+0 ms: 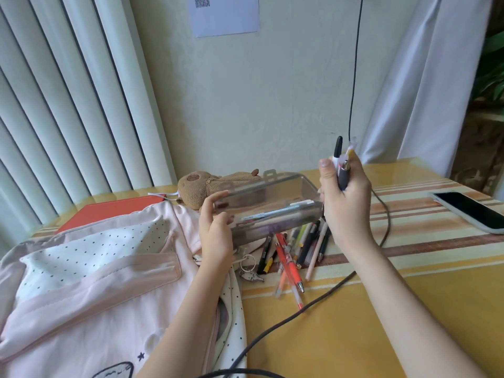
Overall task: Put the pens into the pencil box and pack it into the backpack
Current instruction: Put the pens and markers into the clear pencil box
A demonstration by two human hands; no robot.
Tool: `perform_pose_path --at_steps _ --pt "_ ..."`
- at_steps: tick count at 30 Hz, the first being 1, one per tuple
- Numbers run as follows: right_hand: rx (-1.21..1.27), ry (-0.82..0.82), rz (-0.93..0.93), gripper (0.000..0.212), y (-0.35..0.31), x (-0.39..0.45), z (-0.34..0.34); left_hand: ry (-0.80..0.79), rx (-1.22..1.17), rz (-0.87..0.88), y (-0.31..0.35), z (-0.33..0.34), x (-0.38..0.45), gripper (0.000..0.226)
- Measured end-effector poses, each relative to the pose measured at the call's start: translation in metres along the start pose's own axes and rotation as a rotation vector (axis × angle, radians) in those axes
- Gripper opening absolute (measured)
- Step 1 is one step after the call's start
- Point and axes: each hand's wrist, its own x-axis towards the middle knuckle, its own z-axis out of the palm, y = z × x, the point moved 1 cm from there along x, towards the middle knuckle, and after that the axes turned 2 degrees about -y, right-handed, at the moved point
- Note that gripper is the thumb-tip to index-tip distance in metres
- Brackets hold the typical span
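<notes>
My left hand (215, 230) grips the left end of a clear plastic pencil box (272, 208), held tilted above the table with its lid open; a few pens lie inside it. Just right of the box, my right hand (345, 203) is closed around a bunch of pens (342, 165) that point upward. Under the box, several loose pens (291, 252) lie in a heap on the table, among them orange, black and pink ones. A pink backpack (90, 282) with dotted lining lies on the left.
A brown plush toy (201, 186) and a red notebook (109, 211) lie behind the backpack. A phone (469, 211) rests at the right on the yellow striped table (409, 309). A dark cable (313, 304) runs across the table and up the wall. A keyring charm (251, 274) lies beside the pens.
</notes>
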Motion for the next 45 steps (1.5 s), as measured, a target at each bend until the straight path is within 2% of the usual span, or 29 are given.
perform_pose_path --at_steps 2,4,7,9,12,14,16,19,22,24,27,29,31,34,38,40,45 --pt "-0.009 -0.077 -0.086 0.016 -0.009 0.007 0.011 -0.036 0.053 0.014 -0.002 0.001 0.000 0.048" --pt "-0.031 -0.245 -0.129 0.009 -0.013 0.013 0.025 -0.081 0.075 0.012 -0.003 0.002 0.000 0.048" --pt "-0.338 -0.616 -0.141 0.028 0.001 0.008 0.045 -0.135 0.075 -0.002 -0.002 0.003 -0.001 0.050" --pt "-0.535 -0.837 -0.049 0.024 0.019 -0.003 0.051 -0.152 0.060 0.024 0.002 0.003 -0.003 0.050" --pt "-0.345 -0.975 0.307 0.027 0.034 -0.009 0.050 -0.148 0.050 0.026 0.006 0.005 -0.003 0.043" --pt "-0.261 -0.987 0.382 0.031 0.036 -0.004 0.048 -0.135 0.050 0.025 0.006 0.006 -0.003 0.043" --pt "-0.200 -0.913 0.374 0.023 0.035 0.002 0.044 -0.108 0.035 0.024 0.005 0.005 -0.003 0.045" --pt "-0.214 -0.624 0.361 0.015 0.036 0.015 0.031 0.042 0.011 0.031 0.001 0.001 -0.002 0.046" --pt "-0.416 -0.337 0.361 0.015 0.050 0.025 0.010 0.249 0.022 0.061 0.001 -0.005 0.000 0.047" --pt "-0.610 -0.373 0.518 0.024 0.066 0.024 0.003 0.316 0.080 0.082 -0.002 -0.008 0.002 0.045" --pt "-0.944 -0.646 0.862 0.079 0.088 0.009 0.003 0.281 0.147 0.086 -0.006 -0.008 0.004 0.046" --pt "-1.041 -0.701 0.915 0.095 0.096 -0.002 0.007 0.214 0.183 0.092 -0.006 -0.006 0.003 0.048" --pt "-1.080 -0.696 0.871 0.089 0.101 -0.011 0.013 0.169 0.229 0.111 -0.006 -0.005 0.002 0.048" --pt "-1.004 -0.632 0.857 0.080 0.106 -0.015 0.020 0.174 0.225 0.104 -0.007 -0.006 0.002 0.047" --pt "-1.034 -0.723 0.947 0.100 0.101 -0.013 0.026 0.181 0.228 0.094 -0.006 -0.004 0.002 0.048" --pt "-1.088 -0.756 0.957 0.102 0.096 -0.013 0.029 0.179 0.224 0.091 -0.006 -0.004 0.002 0.048" --pt "-1.053 -0.600 0.912 0.057 0.104 -0.021 0.031 0.174 0.209 0.086 -0.008 -0.005 0.003 0.048"
